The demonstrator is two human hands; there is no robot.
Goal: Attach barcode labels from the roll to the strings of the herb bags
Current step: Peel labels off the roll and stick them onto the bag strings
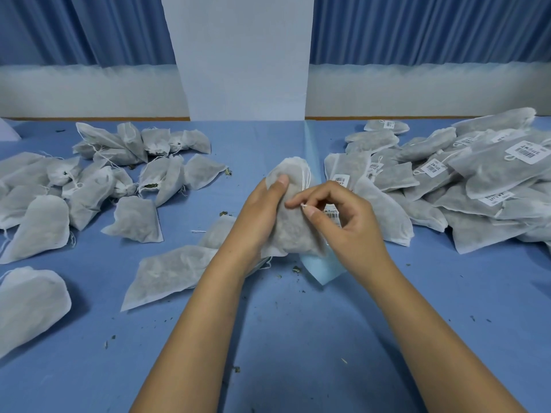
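Centre of the view, a white mesh herb bag (290, 231) is held up just above the tabletop (298, 338), its gathered neck pointing away from the person. The left hand (258, 216) wraps it from the left side, fingers clenched around the pouch and the thumb pressed flat on the front near the top. The bag's white string (304, 181) runs down from the neck in a few strands, and the right hand (346, 222) has its end — pinched between thumb and forefinger, with a small white knot showing at the fingertips. The other right fingers curl loosely.

Just behind that pinch a barcode label (332, 215) peeks out, partly hidden by the right hand; whether it touches the string I cannot tell. Under the hands lies a pale blue backing strip (320, 268), its curled end on the tabletop near the right wrist, and it runs away toward the far edge.

Out to the right — a heap of labelled bags (477, 180), white barcode tags showing on many of them, packed and overlapping. To the left, a scattered spread of unlabelled bags (98, 180), loose strings trailing, several lying apart from each other. One flat bag (170, 272) lies just beside the left forearm. Dry herb crumbs (296, 269) dot the blue cloth around the hands.
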